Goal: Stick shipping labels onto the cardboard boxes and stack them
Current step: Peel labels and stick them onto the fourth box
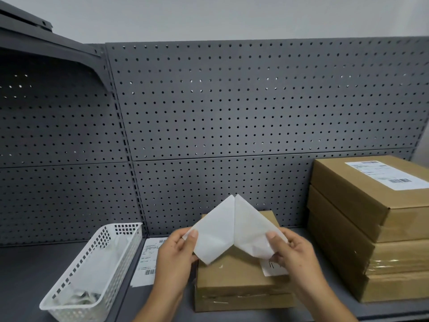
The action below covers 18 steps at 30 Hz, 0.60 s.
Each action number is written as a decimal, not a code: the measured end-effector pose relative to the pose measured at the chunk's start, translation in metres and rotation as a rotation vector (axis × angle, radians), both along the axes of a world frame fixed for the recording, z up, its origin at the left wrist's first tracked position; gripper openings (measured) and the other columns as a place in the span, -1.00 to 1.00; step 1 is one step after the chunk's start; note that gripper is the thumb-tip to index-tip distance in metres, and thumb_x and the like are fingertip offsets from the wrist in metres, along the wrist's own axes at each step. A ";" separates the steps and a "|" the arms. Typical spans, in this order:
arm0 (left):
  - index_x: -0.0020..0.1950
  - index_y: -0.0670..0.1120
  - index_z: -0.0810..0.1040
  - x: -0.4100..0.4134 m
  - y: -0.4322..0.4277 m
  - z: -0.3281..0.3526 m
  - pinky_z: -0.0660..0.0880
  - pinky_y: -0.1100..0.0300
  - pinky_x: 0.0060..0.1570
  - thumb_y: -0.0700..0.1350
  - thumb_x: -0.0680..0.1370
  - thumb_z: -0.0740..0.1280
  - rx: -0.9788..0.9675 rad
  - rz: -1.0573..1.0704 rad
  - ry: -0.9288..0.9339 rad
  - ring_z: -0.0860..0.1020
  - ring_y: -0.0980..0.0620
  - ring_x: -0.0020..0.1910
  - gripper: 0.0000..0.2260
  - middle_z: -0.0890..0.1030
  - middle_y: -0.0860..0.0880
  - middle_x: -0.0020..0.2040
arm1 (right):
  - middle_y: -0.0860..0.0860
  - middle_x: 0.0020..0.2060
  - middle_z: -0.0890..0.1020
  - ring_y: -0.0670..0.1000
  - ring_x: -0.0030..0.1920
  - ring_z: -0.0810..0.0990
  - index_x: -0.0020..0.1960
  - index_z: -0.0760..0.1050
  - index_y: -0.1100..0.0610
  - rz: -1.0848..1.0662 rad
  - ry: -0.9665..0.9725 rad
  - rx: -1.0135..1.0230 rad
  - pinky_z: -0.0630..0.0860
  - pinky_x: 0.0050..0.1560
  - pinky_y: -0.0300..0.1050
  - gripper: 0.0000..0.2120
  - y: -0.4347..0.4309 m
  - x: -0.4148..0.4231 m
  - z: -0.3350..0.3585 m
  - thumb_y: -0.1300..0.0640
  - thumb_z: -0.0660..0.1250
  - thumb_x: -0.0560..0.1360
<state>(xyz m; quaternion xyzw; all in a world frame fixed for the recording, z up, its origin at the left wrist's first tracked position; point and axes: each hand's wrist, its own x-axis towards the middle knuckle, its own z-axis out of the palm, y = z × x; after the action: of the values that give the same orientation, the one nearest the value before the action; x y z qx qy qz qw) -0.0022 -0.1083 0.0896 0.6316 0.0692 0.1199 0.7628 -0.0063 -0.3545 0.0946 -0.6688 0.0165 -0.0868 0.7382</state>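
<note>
Grey shelf (25, 275), pegboard back (232, 101), stacked boxes (371, 219)

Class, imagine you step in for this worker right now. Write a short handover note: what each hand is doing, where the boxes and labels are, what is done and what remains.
Left hand: pinches the left side of a creased white sheet.
Right hand: pinches its right side.
The sheet is held above the single box on the shelf.
Done: a stack of boxes stands at the right, and the top one bears a label.
Left: the single box shows a white patch under the right hand. Whether that is a stuck label is unclear, so check it, then stack the box.
A printed label sheet lies beside the white basket.
</note>
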 end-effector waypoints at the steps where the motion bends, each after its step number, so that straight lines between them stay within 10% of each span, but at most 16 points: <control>1: 0.14 -0.16 0.64 0.002 0.005 0.000 0.65 0.00 0.02 -0.14 0.67 0.34 0.010 0.018 -0.004 0.75 -0.06 0.04 -0.86 0.78 -0.06 0.01 | 0.20 -0.05 0.76 0.23 -0.02 0.74 0.05 0.70 0.17 0.002 0.004 0.002 0.65 0.02 0.14 -0.85 -0.008 0.000 0.002 0.16 0.37 0.61; 11: 0.11 -0.09 0.64 0.005 0.019 0.006 0.67 0.26 -0.15 -0.12 0.67 0.34 0.032 0.138 -0.074 0.75 0.05 0.00 -0.90 0.78 0.03 -0.03 | 0.18 -0.02 0.73 0.27 0.05 0.69 0.01 0.70 0.12 -0.187 -0.051 0.048 0.59 -0.04 0.14 -0.83 -0.043 -0.009 0.007 0.12 0.34 0.63; 15: 0.10 -0.07 0.65 0.001 0.022 0.012 0.62 0.38 -0.25 -0.13 0.68 0.33 0.007 0.205 -0.109 0.76 0.09 -0.04 -0.90 0.78 0.07 -0.06 | -0.02 -0.03 0.76 0.04 0.06 0.71 0.02 0.71 0.00 -0.314 -0.124 0.095 0.68 -0.01 -0.13 -0.83 -0.035 -0.012 0.008 0.11 0.33 0.64; 18: 0.11 -0.04 0.66 -0.004 0.031 0.015 0.66 0.35 -0.15 -0.11 0.67 0.35 -0.020 0.284 -0.139 0.76 0.06 -0.02 -0.90 0.78 0.07 -0.04 | -0.12 -0.07 0.76 -0.06 -0.01 0.69 0.03 0.71 -0.18 -0.332 -0.169 0.025 0.62 0.10 0.04 -0.79 -0.020 -0.014 0.005 0.03 0.31 0.65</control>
<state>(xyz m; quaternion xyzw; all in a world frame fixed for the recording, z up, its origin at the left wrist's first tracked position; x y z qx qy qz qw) -0.0060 -0.0768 0.1045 0.5981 0.1061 0.2690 0.7474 -0.0203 -0.3747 0.0999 -0.6380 0.0655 -0.2631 0.7208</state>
